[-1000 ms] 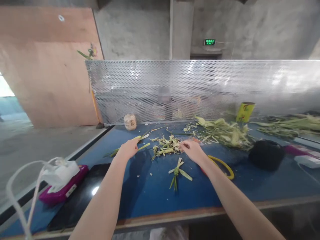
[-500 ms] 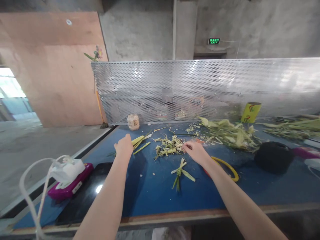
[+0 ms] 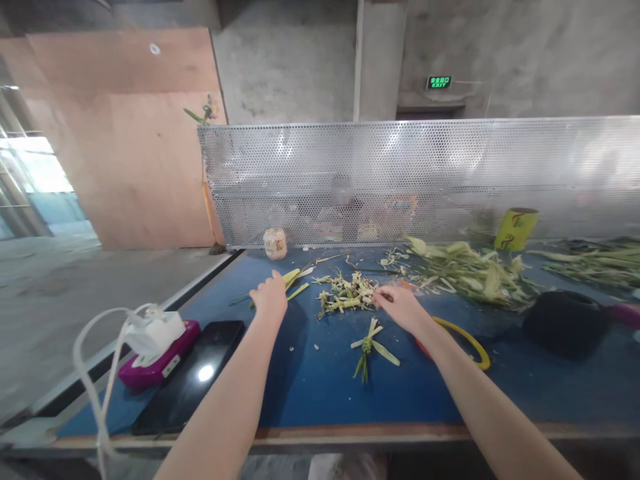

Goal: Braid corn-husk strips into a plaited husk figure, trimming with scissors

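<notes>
My left hand [image 3: 271, 298] lies over a few long pale-green leaf strips [image 3: 299, 291] at the left of the blue table. Its fingers bend down out of sight, so I cannot tell whether they grip a strip. My right hand [image 3: 400, 305] is at the right edge of a heap of cream-coloured shredded plant scraps [image 3: 347, 293]. Thumb and fingertips there are pinched together; whatever is between them is too small to make out. Nearer to me, between my forearms, lies a small figure knotted from green leaf strips [image 3: 367, 345].
Left of my left arm are a dark glossy panel [image 3: 220, 353] and a purple power strip [image 3: 145, 370] with white plugs and cables. A yellow ring [image 3: 483, 357] lies by my right forearm. Corn husks [image 3: 465, 270], a black roll [image 3: 563, 327] and a yellow tube [image 3: 517, 229] stand farther right.
The whole view has shifted, so the scene sits slightly farther right. My left hand has come a little rightward, closer over the leaf strips. My right hand stays pinched at the heap.
</notes>
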### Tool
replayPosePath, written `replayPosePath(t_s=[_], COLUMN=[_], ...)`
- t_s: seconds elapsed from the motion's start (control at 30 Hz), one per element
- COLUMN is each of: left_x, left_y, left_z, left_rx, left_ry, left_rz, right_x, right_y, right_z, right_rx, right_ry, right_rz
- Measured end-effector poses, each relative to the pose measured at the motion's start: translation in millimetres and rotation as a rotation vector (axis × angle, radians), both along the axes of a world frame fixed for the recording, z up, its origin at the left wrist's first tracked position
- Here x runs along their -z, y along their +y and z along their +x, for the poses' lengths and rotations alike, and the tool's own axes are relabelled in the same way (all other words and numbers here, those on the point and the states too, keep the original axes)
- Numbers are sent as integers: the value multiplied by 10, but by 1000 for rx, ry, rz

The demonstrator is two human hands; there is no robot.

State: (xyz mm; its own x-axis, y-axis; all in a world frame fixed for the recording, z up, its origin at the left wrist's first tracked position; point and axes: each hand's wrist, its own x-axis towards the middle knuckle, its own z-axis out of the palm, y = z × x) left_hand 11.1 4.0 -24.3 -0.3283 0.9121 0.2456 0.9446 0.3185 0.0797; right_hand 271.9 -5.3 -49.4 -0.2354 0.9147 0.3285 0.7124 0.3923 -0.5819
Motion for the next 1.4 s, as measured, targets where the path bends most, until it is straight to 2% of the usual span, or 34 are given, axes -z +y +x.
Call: replayPosePath(t_s=[0.13, 0.27, 0.5, 0.67, 0.8, 0.87, 1.03, 1.2, 1.33, 1.4], left_x=[45, 74, 65, 36, 31, 25, -11, 2, 20, 11], left_y=[-14, -58, 8, -10, -162, -243, -322, -316, -342, -350], left_z=[224, 373, 276, 381, 663, 789, 896, 874, 929, 961], left_rx=[133, 223, 352, 560, 836, 932, 932, 885, 926, 938], left_ry=[9, 15, -149, -419, -861, -1055, -1208, -1210, -1149, -1199], left_rz=[-31, 48, 105, 164, 142, 112, 102, 95, 137, 143], right_x=[11, 18, 46, -9, -70, -86, -111, -125, -116, -119], right_y=[-3, 1, 16, -3, -50, -65, -88, -113, -135, -133], right_z=[-10, -7, 3, -34, -93, -109, -113, -123, -136, -135], right_rx=[4, 3, -15, -42, -120, -133, -176, -187, -212, -222], right_ry=[-17, -4, 20, 101, 178, 205, 267, 250, 228, 281], right_rz=[-11, -6, 21, -2, -16, 1, 43, 40, 51, 40])
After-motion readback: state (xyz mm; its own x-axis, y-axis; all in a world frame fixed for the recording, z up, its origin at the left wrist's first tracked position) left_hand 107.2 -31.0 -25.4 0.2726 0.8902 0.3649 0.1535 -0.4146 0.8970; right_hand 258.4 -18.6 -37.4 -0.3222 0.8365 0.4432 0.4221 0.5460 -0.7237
